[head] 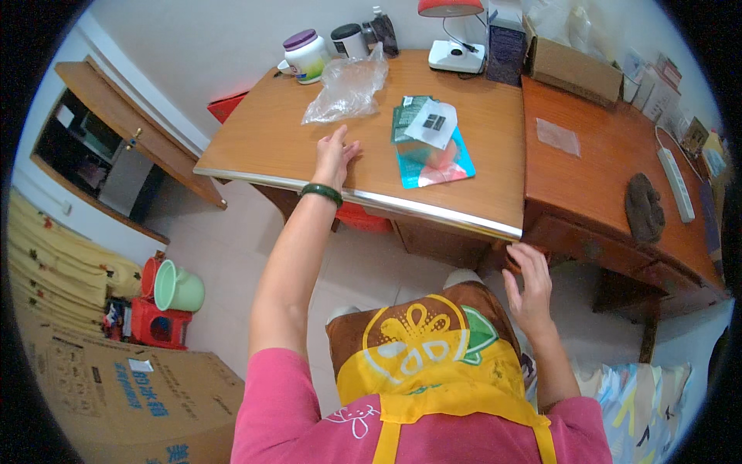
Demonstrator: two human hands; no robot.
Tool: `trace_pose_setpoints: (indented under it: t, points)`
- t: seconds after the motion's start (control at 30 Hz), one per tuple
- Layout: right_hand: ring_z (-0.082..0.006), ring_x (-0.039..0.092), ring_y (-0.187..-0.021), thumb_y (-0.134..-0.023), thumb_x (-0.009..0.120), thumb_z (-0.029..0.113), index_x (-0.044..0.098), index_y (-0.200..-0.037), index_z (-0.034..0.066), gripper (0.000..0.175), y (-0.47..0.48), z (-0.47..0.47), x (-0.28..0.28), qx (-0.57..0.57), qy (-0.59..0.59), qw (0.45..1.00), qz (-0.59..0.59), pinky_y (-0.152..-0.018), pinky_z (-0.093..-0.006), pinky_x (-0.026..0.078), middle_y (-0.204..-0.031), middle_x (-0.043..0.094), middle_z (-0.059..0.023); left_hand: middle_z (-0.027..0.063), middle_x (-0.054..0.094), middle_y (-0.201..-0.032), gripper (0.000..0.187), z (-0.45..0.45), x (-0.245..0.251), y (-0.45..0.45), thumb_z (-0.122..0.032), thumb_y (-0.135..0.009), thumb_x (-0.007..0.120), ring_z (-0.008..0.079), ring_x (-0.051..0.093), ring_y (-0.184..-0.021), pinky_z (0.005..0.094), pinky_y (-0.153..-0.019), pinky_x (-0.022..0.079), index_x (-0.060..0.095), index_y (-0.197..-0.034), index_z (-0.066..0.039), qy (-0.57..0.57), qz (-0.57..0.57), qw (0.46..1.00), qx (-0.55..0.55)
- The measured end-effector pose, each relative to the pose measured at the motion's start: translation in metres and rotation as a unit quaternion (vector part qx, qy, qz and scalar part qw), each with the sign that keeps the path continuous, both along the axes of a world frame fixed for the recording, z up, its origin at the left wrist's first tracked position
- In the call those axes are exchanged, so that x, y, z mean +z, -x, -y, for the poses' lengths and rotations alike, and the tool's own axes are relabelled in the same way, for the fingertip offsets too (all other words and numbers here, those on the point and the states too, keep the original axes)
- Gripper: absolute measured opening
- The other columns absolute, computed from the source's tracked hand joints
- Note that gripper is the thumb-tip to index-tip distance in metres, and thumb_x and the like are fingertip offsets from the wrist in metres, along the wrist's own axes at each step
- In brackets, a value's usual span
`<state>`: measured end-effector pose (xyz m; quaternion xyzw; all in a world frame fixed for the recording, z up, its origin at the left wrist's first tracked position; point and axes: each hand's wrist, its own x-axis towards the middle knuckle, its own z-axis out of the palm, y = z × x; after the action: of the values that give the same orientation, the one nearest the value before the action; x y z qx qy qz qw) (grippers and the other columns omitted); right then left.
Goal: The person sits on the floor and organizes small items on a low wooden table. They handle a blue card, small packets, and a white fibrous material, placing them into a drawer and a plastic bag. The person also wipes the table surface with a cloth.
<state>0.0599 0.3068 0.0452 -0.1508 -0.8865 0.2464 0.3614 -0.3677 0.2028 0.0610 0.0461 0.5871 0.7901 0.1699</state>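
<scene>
My left hand (335,153), with a dark green bangle (322,194) at its wrist, reaches over the front of the wooden desk (272,139) and holds nothing. Just beyond its fingertips lies a crumpled clear plastic bag (351,87). To its right is a small pile: a blue and pink pouch (464,165) at the bottom, dark green packets (400,124) and a white square sachet (436,119) with a dark printed block on top. My right hand (530,284) hangs empty in the air before the desk's front right corner, fingers spread and slightly curled.
Along the wall stand a purple-lidded jar (307,55), a black-lidded tub (349,40) and a lamp (457,55). On the darker desk at right are a cardboard box (574,69), a power strip (676,185) and a dark cloth item (644,207). A large carton (127,400) stands at lower left.
</scene>
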Motion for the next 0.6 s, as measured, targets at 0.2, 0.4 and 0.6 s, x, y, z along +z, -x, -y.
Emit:
trace_pose_setpoints:
  t: [0.2,0.4,0.6]
  points:
    - [-0.0368,0.058,-0.096,-0.076,0.064,-0.002,0.059,-0.105,0.0008,0.029,-0.007,0.009,-0.011,0.01,0.053,0.998,0.03,-0.082,-0.0407,0.048,-0.105,0.059,-0.0181,0.0241,0.054,-0.111,0.028,-0.026,-0.001,0.083,0.003,-0.085,0.058,0.0252,0.062,-0.077,0.0282,-0.066,0.058,0.048,-0.111,0.011,-0.145,0.019,0.989,0.037]
    - [-0.0346,0.061,-0.089,-0.077,0.064,0.003,0.061,-0.099,0.0006,0.022,0.0,0.018,-0.022,0.056,0.066,0.994,0.07,-0.077,-0.0395,0.05,-0.097,0.062,-0.0168,0.0139,0.06,-0.091,0.019,0.015,-0.011,0.117,0.01,-0.083,0.047,0.0227,0.062,-0.079,0.0279,-0.067,0.056,0.055,-0.1,0.004,-0.281,0.095,0.954,0.045]
    - [-0.0231,0.062,-0.092,-0.085,0.062,0.009,0.056,-0.11,-0.0007,0.027,0.044,0.039,-0.026,0.213,0.323,0.918,0.084,-0.081,-0.0326,0.049,-0.103,0.062,-0.0127,0.0136,0.06,-0.104,0.022,0.162,-0.048,-0.015,-0.006,-0.088,0.044,0.0244,0.057,-0.095,0.0387,-0.088,0.047,0.057,-0.105,0.001,-0.379,0.081,0.92,-0.05]
